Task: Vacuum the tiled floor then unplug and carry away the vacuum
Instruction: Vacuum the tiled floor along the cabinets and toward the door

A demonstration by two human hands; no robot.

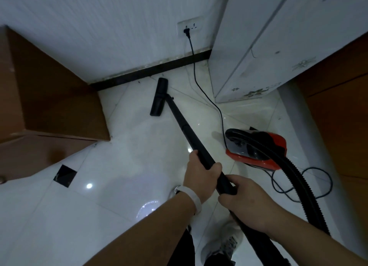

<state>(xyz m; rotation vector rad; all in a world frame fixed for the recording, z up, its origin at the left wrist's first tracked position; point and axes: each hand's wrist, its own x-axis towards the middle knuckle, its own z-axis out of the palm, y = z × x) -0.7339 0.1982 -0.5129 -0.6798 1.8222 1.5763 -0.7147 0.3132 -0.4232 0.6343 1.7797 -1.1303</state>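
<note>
Left hand [201, 177]: fingers curled tight round the long black plastic vacuum wand [191, 138], thumb on the near side, a pale band on the wrist [191, 198]. Right hand [249, 201]: just behind the left on the same wand, fingers wrapped over the tube, thumb lying along its top.

Ahead of the fingers, wand running up and left to the flat black floor nozzle [158, 97], flat on the glossy white tiled floor [111, 206], close to the dark skirting board [151, 70] at the foot of the white wall [99, 27].

Right of the fingers, red and black canister vacuum body [256, 148] on the tiles, near the hands but apart from them. Black ribbed hose [298, 182] arching out of its top and sweeping down past the right wrist. Thin black power cord [207, 94] trailing from the canister across the floor and up the wall, black plug [186, 32] seated in the white wall socket [190, 28]. More cord looped loosely on the tiles beyond the canister.

Farther out: brown wooden cabinet [49, 98] left of the nozzle, white cabinet with flower decals [258, 56] right of the cord. Below the wrists, a pale shoe [219, 245] on the tiles.
</note>
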